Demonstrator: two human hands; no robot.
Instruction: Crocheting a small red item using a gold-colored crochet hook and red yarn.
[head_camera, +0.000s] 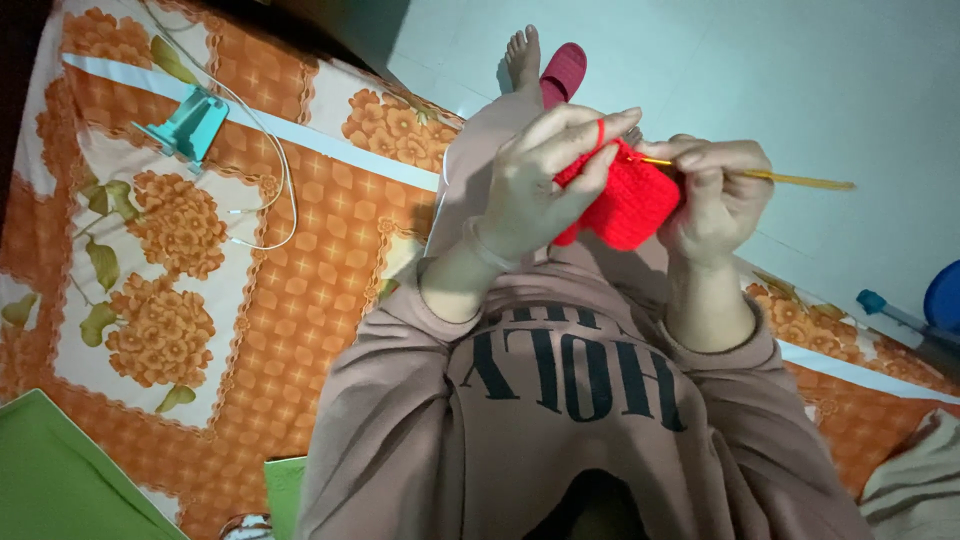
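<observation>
Sitting on the edge of a bed with an orange flowered sheet (300, 300), the person works a small red crochet piece (628, 205) held up in front of the chest. The left hand (535, 185) pinches the piece's left edge, fingers curled close around it, with a strand of red yarn (600, 130) looped over the raised forefinger. The right hand (715, 195) is closed narrowly around a yellow crochet hook (790, 178), whose shaft sticks out to the right while its tip meets the top edge of the red piece (the very tip is hidden among the fingers). Both hands touch the piece, one on each side.

Well off to the left on the sheet lies a teal phone stand (190, 125) with a white cable (265, 170) curling beside it. Beyond the knees, a bare foot (522, 58) and a dark red slipper (565, 70) rest on the pale floor (750, 70).
</observation>
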